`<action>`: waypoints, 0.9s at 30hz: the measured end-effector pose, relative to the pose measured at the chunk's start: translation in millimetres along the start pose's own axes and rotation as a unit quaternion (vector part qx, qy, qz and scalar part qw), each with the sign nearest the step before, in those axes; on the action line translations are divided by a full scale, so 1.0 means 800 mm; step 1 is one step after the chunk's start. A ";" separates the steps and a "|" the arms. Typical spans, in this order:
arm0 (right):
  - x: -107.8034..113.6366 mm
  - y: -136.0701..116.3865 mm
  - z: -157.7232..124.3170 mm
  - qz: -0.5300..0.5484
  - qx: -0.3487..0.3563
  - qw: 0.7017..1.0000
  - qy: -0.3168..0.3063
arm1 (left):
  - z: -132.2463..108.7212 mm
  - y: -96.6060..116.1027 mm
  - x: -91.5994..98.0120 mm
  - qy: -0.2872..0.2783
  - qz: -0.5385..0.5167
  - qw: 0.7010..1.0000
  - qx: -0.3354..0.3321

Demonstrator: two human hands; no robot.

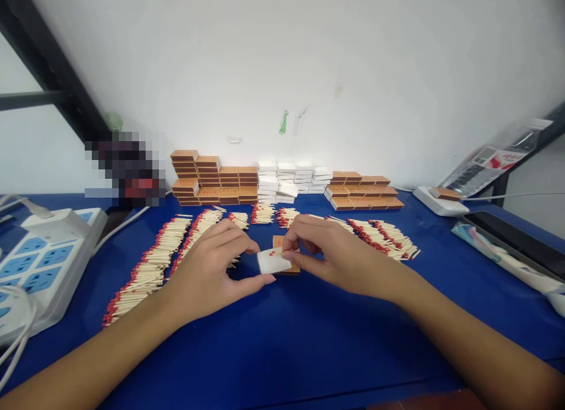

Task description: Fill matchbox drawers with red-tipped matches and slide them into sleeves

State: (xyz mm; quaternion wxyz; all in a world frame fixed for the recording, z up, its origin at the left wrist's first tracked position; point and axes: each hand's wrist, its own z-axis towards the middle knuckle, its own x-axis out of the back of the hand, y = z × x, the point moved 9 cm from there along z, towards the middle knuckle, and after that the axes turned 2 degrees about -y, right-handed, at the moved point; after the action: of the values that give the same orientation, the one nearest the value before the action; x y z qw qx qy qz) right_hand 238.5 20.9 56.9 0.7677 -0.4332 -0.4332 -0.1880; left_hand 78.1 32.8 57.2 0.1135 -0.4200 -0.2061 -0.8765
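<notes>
A small white matchbox tray (271,265) is tilted in front of me, above an orange matchbox sleeve (291,270) on the table. My left hand (216,260) has thumb and fingertips at the tray's near and far edges, steadying its left end. Over the tray's right part, my right hand (324,248) is closed in a pinch on a few matches (272,253), their red heads pointing left. Loose matches (168,242) lie in long rows to the left, and more match piles (384,238) spread to the right.
Orange matchboxes (227,195) stand stacked against the wall, with more boxes (364,192) to the right. White trays (303,176) are piled between them. A power strip (53,257) sits at left; a bottle (489,163), white adapter (435,203) and phone (516,239) lie at right.
</notes>
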 end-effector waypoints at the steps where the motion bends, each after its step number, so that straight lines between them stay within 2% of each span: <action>1: -0.003 -0.001 0.000 -0.003 -0.002 1.000 -0.003 | 0.000 0.000 0.000 0.001 0.002 1.000 -0.001; 8: -0.019 -0.006 -0.004 -0.023 -0.019 0.999 -0.035 | 0.000 0.004 0.000 0.015 -0.009 1.000 -0.017; 10: -0.014 -0.006 -0.003 -0.023 -0.007 0.999 -0.032 | 0.000 0.005 0.001 0.015 -0.011 1.000 -0.018; 12: 0.005 0.005 -0.001 -0.024 -0.004 1.000 -0.002 | -0.001 0.004 0.001 0.011 -0.013 1.000 -0.016; 15: 0.050 0.054 -0.003 -0.069 -0.047 0.995 0.057 | -0.002 0.000 -0.001 -0.006 -0.019 1.000 -0.006; 19: 0.094 0.143 -0.013 -0.169 -0.145 0.974 0.047 | -0.003 -0.006 -0.002 -0.023 -0.023 0.999 0.001; 22: 0.096 0.190 -0.020 -0.174 -0.191 0.966 -0.005 | -0.004 -0.009 -0.002 -0.024 -0.019 1.000 0.001; 24: 0.088 0.205 -0.022 -0.166 -0.194 0.966 -0.036 | -0.004 -0.011 -0.002 -0.024 -0.018 1.000 0.006; 27: 0.077 0.213 -0.021 -0.162 -0.187 0.968 -0.046 | -0.005 -0.013 -0.002 -0.022 -0.017 1.000 0.015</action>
State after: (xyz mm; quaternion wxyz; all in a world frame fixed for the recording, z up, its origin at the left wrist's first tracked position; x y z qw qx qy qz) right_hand 394.6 106.9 18.0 0.6118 -0.5013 -0.4891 -0.3675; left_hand 72.4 40.7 51.2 0.1005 -0.4343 -0.2286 -0.8655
